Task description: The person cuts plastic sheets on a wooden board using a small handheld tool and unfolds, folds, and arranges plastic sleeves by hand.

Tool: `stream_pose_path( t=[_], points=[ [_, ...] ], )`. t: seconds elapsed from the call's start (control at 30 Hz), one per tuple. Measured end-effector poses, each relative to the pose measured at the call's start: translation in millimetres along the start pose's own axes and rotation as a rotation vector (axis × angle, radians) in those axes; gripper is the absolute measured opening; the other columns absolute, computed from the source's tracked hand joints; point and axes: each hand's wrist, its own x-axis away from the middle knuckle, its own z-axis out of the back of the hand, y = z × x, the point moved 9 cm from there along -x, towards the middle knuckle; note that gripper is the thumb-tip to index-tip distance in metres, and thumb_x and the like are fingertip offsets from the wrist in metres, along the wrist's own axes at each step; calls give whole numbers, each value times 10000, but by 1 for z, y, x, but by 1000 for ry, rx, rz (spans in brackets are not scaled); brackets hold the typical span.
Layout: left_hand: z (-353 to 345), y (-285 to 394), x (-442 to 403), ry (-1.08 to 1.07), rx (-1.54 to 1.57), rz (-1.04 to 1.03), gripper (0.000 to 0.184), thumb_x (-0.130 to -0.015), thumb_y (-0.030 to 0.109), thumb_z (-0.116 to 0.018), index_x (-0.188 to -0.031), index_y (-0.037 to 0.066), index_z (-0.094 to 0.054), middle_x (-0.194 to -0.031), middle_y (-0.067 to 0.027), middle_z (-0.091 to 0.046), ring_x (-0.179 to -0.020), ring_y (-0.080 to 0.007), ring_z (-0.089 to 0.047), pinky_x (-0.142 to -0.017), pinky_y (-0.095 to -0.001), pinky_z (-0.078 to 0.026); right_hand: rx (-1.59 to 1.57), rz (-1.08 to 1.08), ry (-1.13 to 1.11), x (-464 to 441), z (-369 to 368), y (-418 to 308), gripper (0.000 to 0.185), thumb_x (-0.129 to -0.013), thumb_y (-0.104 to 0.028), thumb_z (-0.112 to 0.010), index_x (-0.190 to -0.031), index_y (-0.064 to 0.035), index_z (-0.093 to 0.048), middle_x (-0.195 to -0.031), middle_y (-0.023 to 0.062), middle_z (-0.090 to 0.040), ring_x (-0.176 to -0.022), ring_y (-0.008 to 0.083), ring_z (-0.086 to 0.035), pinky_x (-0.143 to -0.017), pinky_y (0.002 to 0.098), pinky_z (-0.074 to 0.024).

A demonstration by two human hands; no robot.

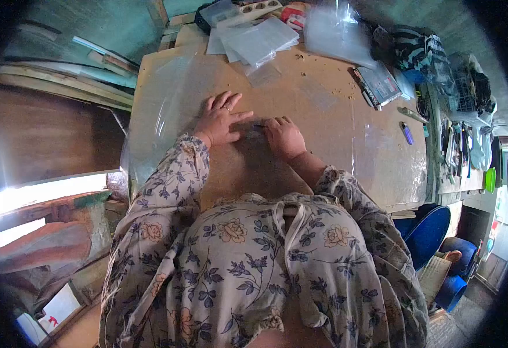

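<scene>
Both hands rest over a brown tabletop [323,139] in front of the body. My left hand [222,120] has its fingers spread on the surface, with a ring on one finger and nothing held in it. To its right, my right hand [284,136] has its fingers curled together at a small dark thing [258,125], too small to name, that pokes out toward the left hand. A gap separates the two hands. Clear plastic film [164,110] lies on the table left of the left hand.
Stacked clear plastic bags [257,43] and a larger plastic sheet [335,35] lie at the back. A box [381,84] and a purple lighter [407,133] are on the right. A blue chair [427,232] stands below the table's right edge.
</scene>
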Motion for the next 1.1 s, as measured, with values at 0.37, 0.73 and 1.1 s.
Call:
stream_pose_path(
  t=[0.37,0.73,1.1],
  points=[
    [1,-5,4,11,-71,-19,560,-642,345,-633,-1179,302,-483,-1355,-83,-259,-1245,-290,-223,-989,-462,-158,-377,-159,469,34,58,37,88,-794,-103,-517,-843,-29,-518,-793,177,-554,-745,361,-542,-645,403,-441],
    [9,30,15,5,-149,-117,480,-703,370,-578,-1162,244,-517,-1369,-79,-244,-1271,-287,-181,-988,-546,-118,-317,-389,674,144,109,86,90,-813,-103,-530,-856,-25,-518,-733,150,-557,-650,273,-557,-576,328,-441],
    [6,107,15,132,-15,-48,524,-701,295,-582,-1177,121,-451,-1358,-71,-271,-1273,-276,-183,-997,-532,-129,-291,-1054,1353,363,156,273,214,-817,-228,-535,-834,-16,-560,-706,72,-581,-636,151,-545,-603,284,-436]
  ],
)
